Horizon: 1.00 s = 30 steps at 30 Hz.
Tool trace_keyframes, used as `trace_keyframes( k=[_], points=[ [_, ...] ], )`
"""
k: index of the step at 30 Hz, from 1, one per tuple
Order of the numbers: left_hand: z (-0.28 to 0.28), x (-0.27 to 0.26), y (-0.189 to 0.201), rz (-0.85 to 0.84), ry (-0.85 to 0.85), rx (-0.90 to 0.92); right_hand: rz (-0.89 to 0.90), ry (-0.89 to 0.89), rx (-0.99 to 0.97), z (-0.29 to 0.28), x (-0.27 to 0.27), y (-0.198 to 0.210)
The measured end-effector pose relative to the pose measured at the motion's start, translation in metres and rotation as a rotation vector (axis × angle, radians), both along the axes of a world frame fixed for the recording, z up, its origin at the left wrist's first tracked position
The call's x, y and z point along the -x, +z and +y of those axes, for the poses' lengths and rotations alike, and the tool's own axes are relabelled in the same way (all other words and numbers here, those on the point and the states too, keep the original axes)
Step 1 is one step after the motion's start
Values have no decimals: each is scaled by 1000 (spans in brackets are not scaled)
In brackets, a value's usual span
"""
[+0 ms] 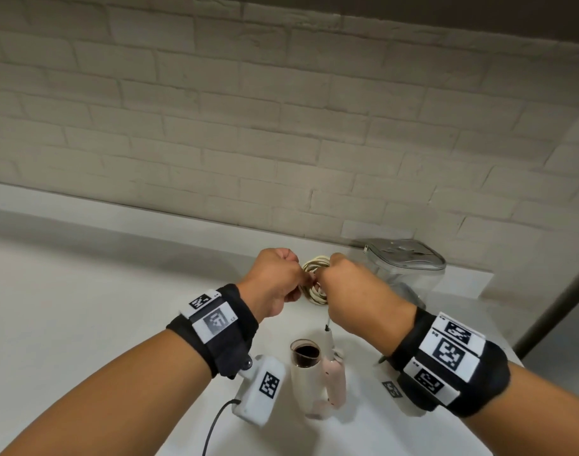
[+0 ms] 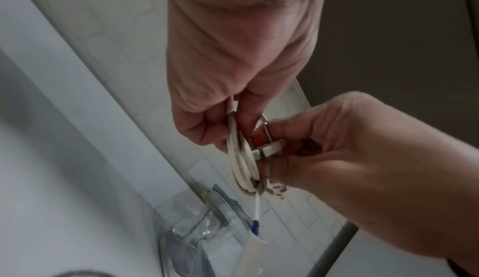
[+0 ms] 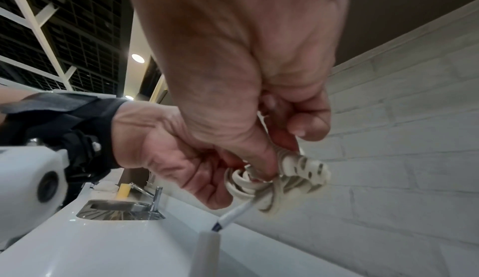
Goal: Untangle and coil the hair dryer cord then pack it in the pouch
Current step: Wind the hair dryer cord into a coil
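Note:
A cream cord [image 1: 314,263] is gathered into a small coil between both hands above the white counter [image 1: 84,307]. My left hand [image 1: 298,284] pinches one side of the loops [image 2: 243,164]. My right hand [image 1: 324,279] grips the other side, its fingers round the white plug [image 2: 269,148], and several turns of cord [image 3: 303,166] wrap across the bundle. A short straight length runs down to the cream and pink hair dryer [image 1: 314,373] below the hands. The clear pouch [image 1: 403,264] with a grey zipper stands just right of the hands by the wall.
A pale brick wall [image 1: 281,143] runs close behind the hands. A steel sink [image 3: 122,209] with a tap [image 3: 155,197] lies further along the counter to the left. A grey post [image 1: 554,307] slants at the counter's right end.

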State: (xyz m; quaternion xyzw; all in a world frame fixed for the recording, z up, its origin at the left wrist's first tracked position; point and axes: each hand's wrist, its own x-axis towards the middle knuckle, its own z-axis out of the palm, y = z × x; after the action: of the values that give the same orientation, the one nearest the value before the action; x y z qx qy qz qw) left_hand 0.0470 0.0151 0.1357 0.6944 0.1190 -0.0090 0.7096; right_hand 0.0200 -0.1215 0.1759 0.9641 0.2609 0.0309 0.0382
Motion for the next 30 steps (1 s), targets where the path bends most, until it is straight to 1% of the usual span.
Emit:
trace_keyframes(
  k=[2, 5, 9, 11, 13, 14, 16, 18, 21, 22, 26, 28, 30],
  points=[
    [-6, 1, 6, -61, 30, -145, -8, 6, -1, 2, 1, -1],
    [-20, 5, 19, -182, 59, -414, -19, -25, -23, 2, -6, 6],
    [-23, 8, 12, -367, 79, -538, -39, -32, -30, 9, -9, 7],
    [-20, 7, 5, -401, 50, -605, -52, -15, -3, 12, -9, 6],
    [-16, 4, 5, -406, 23, -645, -54, -16, -25, 11, -12, 9],
    [-12, 1, 6, -402, 8, -641, -60, -21, -52, 8, -16, 10],
    [-6, -3, 8, -379, -31, -578, -110, -21, -127, 2, -24, 7],
    [1, -6, 9, -395, -74, -542, -174, -4, -239, -2, -29, 0],
    [4, -5, 7, -428, -211, -578, -230, 9, -413, -7, -29, -5],
    [4, -4, 5, -411, -252, -533, -241, 9, -444, -9, -30, -6],
    [6, -1, -4, -278, -328, -187, -219, 95, -427, -17, -29, -20],
    [8, -1, -6, -273, -347, -132, -175, 106, -481, -21, -33, -25],
    [10, -3, -8, -281, -318, -118, -183, 129, -641, -25, -31, -27]
  ],
)
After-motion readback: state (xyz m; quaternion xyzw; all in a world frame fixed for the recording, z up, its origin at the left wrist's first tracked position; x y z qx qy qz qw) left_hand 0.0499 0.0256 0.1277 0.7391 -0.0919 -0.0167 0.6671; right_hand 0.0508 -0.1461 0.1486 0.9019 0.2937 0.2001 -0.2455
